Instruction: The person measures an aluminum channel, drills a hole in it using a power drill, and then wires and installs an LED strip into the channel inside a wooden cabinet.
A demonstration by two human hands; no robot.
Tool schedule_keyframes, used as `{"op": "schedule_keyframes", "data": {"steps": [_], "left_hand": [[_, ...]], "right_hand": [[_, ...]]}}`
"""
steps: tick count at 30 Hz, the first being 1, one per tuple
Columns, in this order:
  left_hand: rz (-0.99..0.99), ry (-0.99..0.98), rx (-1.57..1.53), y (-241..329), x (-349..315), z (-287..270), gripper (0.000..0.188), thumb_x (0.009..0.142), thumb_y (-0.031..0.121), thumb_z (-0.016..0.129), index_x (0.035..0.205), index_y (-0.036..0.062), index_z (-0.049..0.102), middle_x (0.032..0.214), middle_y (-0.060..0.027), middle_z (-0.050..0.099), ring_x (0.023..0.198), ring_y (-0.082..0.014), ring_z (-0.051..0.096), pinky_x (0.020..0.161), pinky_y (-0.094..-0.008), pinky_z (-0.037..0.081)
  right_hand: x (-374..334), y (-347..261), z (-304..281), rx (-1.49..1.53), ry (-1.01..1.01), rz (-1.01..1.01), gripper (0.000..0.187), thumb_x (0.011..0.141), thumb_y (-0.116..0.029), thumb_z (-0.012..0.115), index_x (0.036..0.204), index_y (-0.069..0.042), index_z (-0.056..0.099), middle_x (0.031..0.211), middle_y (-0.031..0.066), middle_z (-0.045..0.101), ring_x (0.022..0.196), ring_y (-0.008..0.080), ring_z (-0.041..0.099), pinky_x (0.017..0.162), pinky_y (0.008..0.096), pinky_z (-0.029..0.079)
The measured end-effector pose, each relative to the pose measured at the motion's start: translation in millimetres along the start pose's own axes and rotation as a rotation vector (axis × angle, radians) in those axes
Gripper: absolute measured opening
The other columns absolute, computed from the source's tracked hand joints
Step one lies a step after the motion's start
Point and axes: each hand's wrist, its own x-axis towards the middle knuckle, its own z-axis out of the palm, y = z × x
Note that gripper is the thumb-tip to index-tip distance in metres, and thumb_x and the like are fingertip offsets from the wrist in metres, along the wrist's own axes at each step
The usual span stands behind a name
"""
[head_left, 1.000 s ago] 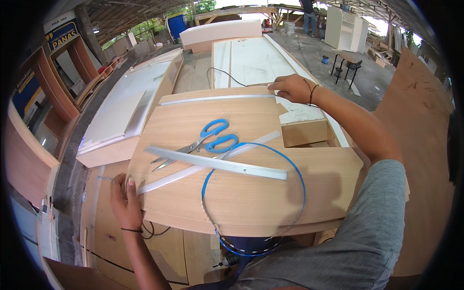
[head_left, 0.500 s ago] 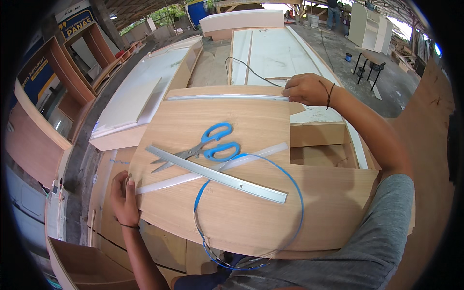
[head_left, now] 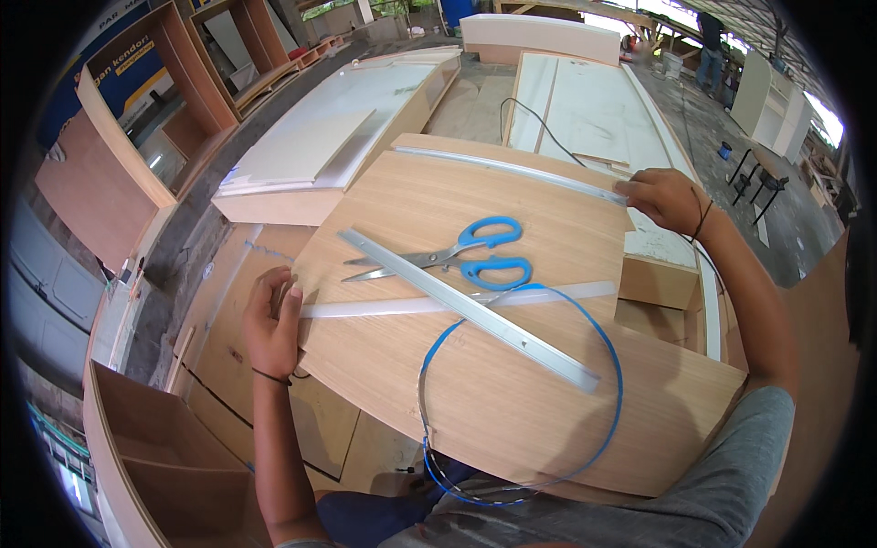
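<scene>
A light wood-grain panel (head_left: 365,352) lies before me. Near its far edge runs a long aluminium channel (head_left: 512,166); my right hand (head_left: 665,199) pinches its right end. Across the panel lies a second aluminium channel (head_left: 466,306), over a translucent white strip (head_left: 384,307). Blue-handled scissors (head_left: 475,254) rest just beyond, blades partly spread and pointing left. A blue-edged looped LED strip (head_left: 618,402) curves over the panel and hangs past its near edge. At the panel's left edge, beside the white strip's end, my left hand (head_left: 274,315) has curled fingers; what they grip is partly hidden.
Under the panel is a wooden cabinet frame (head_left: 656,281). White-faced cabinet carcasses (head_left: 311,137) lie behind it, with a dark cable (head_left: 539,121). Open cabinets (head_left: 155,110) stand left. A stool (head_left: 760,178) and a distant person (head_left: 711,50) are at the right.
My view has turned left and tilted, so the whole scene sits further right. Both hands keep their places at the panel and the channel; the items on the panel lie as before.
</scene>
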Motion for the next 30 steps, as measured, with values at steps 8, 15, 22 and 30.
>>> {"op": "schedule_keyframes", "data": {"steps": [8,15,22,30], "left_hand": [[0.040,0.008,0.042,0.8,0.6,1.9,0.024,0.081,0.011,0.054,0.098,-0.0058,0.054,0.106,-0.0156,0.055,0.100,-0.0235,0.053,0.088,-0.0317,0.041],[0.036,0.034,0.068,3.3,0.7,5.2,0.026,0.080,0.015,0.056,0.097,-0.0037,0.055,0.104,-0.0147,0.057,0.098,-0.0241,0.055,0.086,-0.0312,0.041],[0.013,0.113,0.132,0.9,-5.1,-5.1,0.026,0.079,0.020,0.058,0.096,0.0002,0.057,0.098,-0.0140,0.059,0.091,-0.0273,0.058,0.081,-0.0318,0.044],[0.081,0.120,0.259,1.9,-6.9,-4.5,0.033,0.077,0.033,0.057,0.091,0.0034,0.059,0.094,-0.0118,0.060,0.086,-0.0287,0.058,0.073,-0.0349,0.045]], "right_hand": [[-11.9,0.6,15.0,-0.176,0.137,-0.067,0.036,0.072,-0.001,0.056,0.107,-0.010,0.056,0.078,0.0098,0.058,0.069,0.0270,0.058,0.060,0.0349,0.048],[-2.0,-6.1,4.1,-0.038,0.329,0.149,0.041,0.076,0.002,0.051,0.115,-0.006,0.052,0.080,0.0147,0.058,0.069,0.0266,0.058,0.062,0.0341,0.047],[34.7,-27.6,-1.6,0.879,0.507,0.361,0.023,0.087,-0.007,0.048,0.108,0.002,0.055,0.087,0.0089,0.060,0.078,0.0124,0.058,0.064,0.0248,0.047],[58.5,6.6,-53.4,1.040,0.707,0.646,0.020,0.086,-0.013,0.050,0.101,0.000,0.056,0.086,0.0085,0.058,0.077,0.0144,0.058,0.064,0.0254,0.049]]}}
